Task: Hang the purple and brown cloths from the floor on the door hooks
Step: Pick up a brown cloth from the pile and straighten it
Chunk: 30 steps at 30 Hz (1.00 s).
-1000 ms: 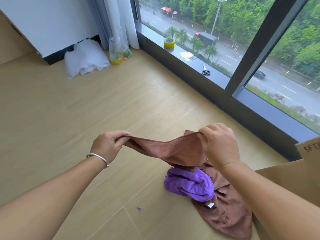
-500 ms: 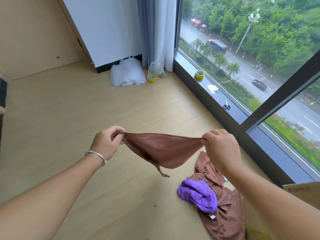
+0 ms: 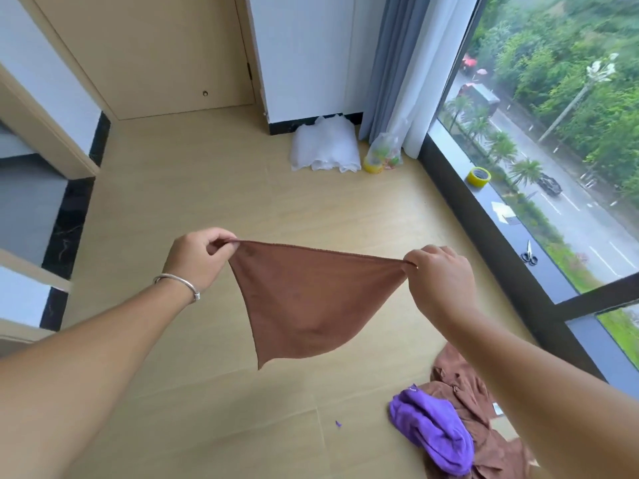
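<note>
A brown cloth (image 3: 307,299) hangs stretched in the air between my two hands, its top edge taut and its lower corner pointing down. My left hand (image 3: 197,257) pinches the left corner; my right hand (image 3: 442,278) pinches the right corner. On the floor at the lower right lies a crumpled purple cloth (image 3: 432,430) on top of another brown cloth (image 3: 484,402), partly hidden by my right forearm. A wooden door (image 3: 148,53) stands closed at the far wall; no hooks show on it.
A white bundle (image 3: 325,146) and a plastic bag (image 3: 383,157) lie by the curtain (image 3: 397,70). Yellow tape (image 3: 479,176) and scissors (image 3: 529,254) sit on the window sill at right. A doorway frame (image 3: 48,133) opens at left. Pale wood floor (image 3: 207,181) stretches toward the door.
Both hands lifted the brown cloth clear of the pile and spread it wide. My view swung left and up, bringing the door and doorway into sight.
</note>
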Motion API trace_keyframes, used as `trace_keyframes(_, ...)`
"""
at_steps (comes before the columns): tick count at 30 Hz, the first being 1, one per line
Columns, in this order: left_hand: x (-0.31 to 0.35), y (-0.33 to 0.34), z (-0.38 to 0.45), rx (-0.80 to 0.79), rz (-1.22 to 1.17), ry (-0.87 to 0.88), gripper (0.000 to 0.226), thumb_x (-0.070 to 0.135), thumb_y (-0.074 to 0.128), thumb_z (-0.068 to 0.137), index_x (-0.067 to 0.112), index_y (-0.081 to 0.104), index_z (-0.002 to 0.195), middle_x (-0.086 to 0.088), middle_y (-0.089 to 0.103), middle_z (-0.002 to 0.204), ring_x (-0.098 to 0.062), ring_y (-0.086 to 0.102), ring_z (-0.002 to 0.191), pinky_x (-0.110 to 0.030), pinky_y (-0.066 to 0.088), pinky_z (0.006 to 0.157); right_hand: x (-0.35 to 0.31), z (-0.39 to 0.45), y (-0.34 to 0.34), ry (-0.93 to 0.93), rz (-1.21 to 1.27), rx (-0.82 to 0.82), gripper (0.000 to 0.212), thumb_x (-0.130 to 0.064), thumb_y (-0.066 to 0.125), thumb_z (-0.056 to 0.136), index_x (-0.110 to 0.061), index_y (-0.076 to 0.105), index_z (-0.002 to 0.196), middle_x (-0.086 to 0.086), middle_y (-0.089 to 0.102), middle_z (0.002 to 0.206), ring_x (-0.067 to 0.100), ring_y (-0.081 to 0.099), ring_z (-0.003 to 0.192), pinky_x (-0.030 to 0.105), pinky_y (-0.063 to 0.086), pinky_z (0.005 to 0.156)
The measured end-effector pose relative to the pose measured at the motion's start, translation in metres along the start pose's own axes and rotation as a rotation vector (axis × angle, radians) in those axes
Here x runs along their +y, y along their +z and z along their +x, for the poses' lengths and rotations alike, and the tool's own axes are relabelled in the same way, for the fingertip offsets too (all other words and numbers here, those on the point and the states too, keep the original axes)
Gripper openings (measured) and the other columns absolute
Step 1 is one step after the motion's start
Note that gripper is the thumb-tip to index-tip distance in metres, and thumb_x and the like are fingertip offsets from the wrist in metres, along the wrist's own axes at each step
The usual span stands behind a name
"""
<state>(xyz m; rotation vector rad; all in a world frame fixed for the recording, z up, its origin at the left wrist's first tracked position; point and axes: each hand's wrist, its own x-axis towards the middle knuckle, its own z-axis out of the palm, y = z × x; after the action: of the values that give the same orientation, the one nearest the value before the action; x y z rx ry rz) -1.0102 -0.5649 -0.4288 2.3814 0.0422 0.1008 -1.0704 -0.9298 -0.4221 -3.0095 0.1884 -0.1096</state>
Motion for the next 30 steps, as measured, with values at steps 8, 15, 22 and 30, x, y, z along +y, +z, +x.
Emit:
trace_keyframes(8, -0.057, -0.055, -0.001, 0.094, 0.048, -0.009, 0.010, 0.020, 0.070, 0.083, 0.029, 0.071, 0.081, 0.017, 0.068, 0.079, 0.006, 0.059, 0.073, -0.003, 0.039, 0.063, -0.080, 0.031, 0.022, -0.052, 0.093, 0.014, 0.022, -0.022, 0.048, 0.092, -0.021, 0.070, 0.091, 0.001, 0.064, 0.095, 0.028, 0.051, 0.095, 0.037, 0.040, 0.078)
trace_keyframes(15, -0.083, -0.066, -0.057, 0.114, 0.074, -0.063, 0.008, 0.021, 0.069, 0.084, 0.029, 0.072, 0.083, 0.015, 0.069, 0.080, -0.001, 0.061, 0.072, -0.014, 0.045, 0.067, -0.095, 0.005, 0.047, -0.108, 0.115, 0.024, 0.020, -0.021, 0.051, 0.093, -0.023, 0.070, 0.094, 0.001, 0.064, 0.099, 0.028, 0.051, 0.097, 0.037, 0.034, 0.080)
trace_keyframes(22, -0.110, -0.023, -0.177, 0.060, 0.120, -0.216, 0.009, 0.024, 0.071, 0.083, 0.032, 0.072, 0.080, 0.018, 0.064, 0.065, -0.002, 0.057, 0.063, -0.022, 0.045, 0.059, -0.056, -0.072, 0.088, -0.218, 0.088, -0.076, 0.016, -0.027, 0.056, 0.093, -0.026, 0.072, 0.095, -0.003, 0.064, 0.100, 0.026, 0.051, 0.101, 0.036, 0.032, 0.082)
trace_keyframes(30, -0.144, 0.065, -0.325, -0.080, 0.104, -0.457, 0.012, 0.027, 0.072, 0.082, 0.038, 0.071, 0.077, 0.016, 0.064, 0.066, 0.000, 0.056, 0.063, -0.017, 0.040, 0.056, 0.008, -0.176, 0.159, -0.319, -0.020, -0.242, 0.014, -0.032, 0.060, 0.090, -0.028, 0.073, 0.094, -0.003, 0.065, 0.100, 0.026, 0.052, 0.104, 0.037, 0.034, 0.085)
